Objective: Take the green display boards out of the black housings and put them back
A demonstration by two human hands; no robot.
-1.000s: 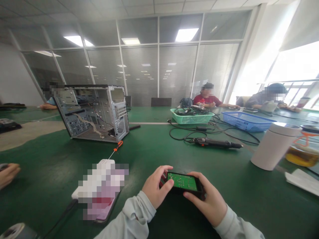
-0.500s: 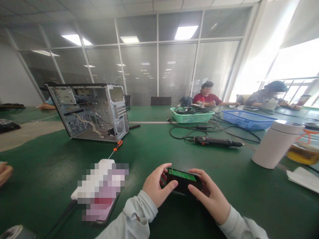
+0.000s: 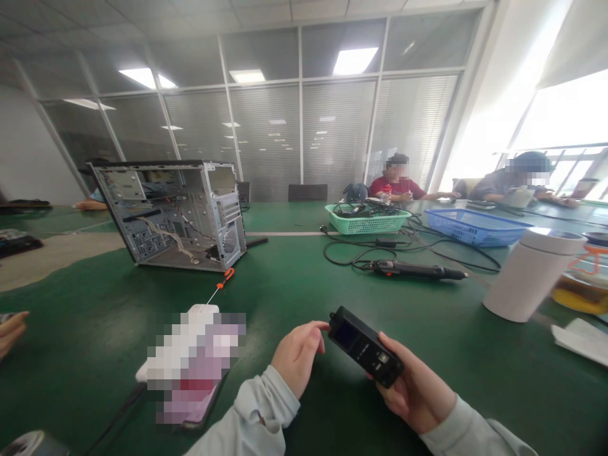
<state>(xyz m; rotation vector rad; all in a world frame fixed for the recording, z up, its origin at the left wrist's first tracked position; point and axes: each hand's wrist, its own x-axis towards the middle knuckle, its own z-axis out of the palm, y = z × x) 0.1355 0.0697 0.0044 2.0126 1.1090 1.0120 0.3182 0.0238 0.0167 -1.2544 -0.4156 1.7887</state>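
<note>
A small black handheld device (image 3: 365, 345) with a dark screen and a few buttons is in my right hand (image 3: 413, 383). It is tilted, with its screen end toward the left. My right thumb lies along its upper edge and the fingers wrap beneath. My left hand (image 3: 299, 354) is beside the screen end, its fingers curled and drawn together. The left index fingertip reaches the device's end and seems to touch it. Whether anything small sits between the left fingers is hidden.
An open computer case (image 3: 175, 215) stands left on the green table, an orange-handled screwdriver (image 3: 223, 278) before it. A phone (image 3: 202, 386) lies nearer. Rightward are an electric screwdriver (image 3: 418, 271), green basket (image 3: 373, 223), blue basket (image 3: 475, 228) and white tumbler (image 3: 527, 278). Other people sit around.
Both hands held the device with its green circuit board showing. It is now turned over, screen and buttons in view, in my right hand. My left hand has loosened from its side.
</note>
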